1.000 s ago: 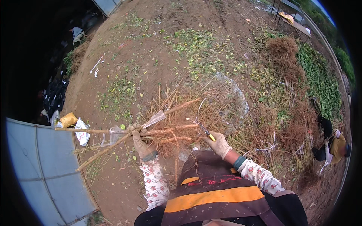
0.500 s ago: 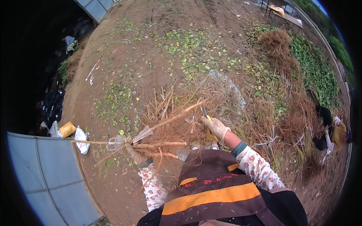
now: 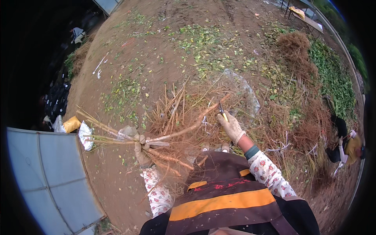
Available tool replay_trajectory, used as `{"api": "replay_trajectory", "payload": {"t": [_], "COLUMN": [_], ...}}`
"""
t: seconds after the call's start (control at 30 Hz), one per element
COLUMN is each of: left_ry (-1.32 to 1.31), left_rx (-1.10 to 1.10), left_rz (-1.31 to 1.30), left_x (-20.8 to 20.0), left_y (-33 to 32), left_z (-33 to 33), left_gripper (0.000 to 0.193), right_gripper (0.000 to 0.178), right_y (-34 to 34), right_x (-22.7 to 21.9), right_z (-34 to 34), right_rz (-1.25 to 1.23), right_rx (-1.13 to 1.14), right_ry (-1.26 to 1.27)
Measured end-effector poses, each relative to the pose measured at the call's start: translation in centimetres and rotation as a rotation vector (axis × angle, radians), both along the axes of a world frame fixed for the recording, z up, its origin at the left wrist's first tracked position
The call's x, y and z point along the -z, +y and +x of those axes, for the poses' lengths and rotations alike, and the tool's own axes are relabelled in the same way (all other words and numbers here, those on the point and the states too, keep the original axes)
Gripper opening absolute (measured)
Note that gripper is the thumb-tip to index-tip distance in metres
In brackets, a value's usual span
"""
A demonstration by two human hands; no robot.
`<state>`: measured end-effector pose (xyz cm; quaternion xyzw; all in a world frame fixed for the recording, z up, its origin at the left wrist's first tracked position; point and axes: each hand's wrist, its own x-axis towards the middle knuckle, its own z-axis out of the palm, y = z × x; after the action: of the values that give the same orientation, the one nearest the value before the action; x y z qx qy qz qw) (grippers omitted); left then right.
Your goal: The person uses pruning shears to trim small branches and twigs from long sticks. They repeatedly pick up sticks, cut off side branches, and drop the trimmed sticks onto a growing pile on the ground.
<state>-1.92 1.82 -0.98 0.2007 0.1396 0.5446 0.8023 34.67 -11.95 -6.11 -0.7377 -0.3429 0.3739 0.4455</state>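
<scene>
My left hand (image 3: pixel 141 152), in a dirty pale glove, is closed round a bundle of bare-root saplings (image 3: pixel 168 157). Their thin stems point left and thick orange-brown roots fan out to the right. Clear plastic (image 3: pixel 126 133) is wrapped about the stems at my grip. One long root reaches up and right toward my right hand (image 3: pixel 232 127). That gloved hand grips yellow-handled pruning shears (image 3: pixel 221 109), whose dark blades are at the root near its tip; whether they touch it I cannot tell. Beneath lies a heap of cut stems and fine roots (image 3: pixel 174 107).
A clear plastic sheet (image 3: pixel 246 92) lies beyond the heap. Root piles (image 3: pixel 295 55) and green leaves (image 3: pixel 331 78) are at the right, where another person (image 3: pixel 348 147) works. White (image 3: pixel 85 136) and yellow sacks (image 3: pixel 71 124) lie by the blue metal panel (image 3: pixel 55 176) at left.
The bundle has turned in my left hand, and its stems have spread apart. My right hand has moved slightly right, bringing the shears' blades up to the long root near its tip.
</scene>
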Motion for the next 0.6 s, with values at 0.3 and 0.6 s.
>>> {"api": "replay_trajectory", "payload": {"t": [0.3, 0.6], "left_ry": [0.360, 0.437], "left_rx": [-0.140, -0.550], "left_rz": [-0.153, -0.593], "left_x": [1.7, 4.5], "left_y": [1.4, 8.1], "left_z": [2.0, 2.1], "left_gripper": [0.022, 0.046], "right_gripper": [0.027, 0.033], "right_y": [-1.3, -6.7], "right_x": [-2.6, -0.6], "right_z": [-0.3, 0.2], "right_rz": [0.094, -0.082], "right_rx": [-0.080, 0.028], "right_ry": [-0.196, 0.071]}}
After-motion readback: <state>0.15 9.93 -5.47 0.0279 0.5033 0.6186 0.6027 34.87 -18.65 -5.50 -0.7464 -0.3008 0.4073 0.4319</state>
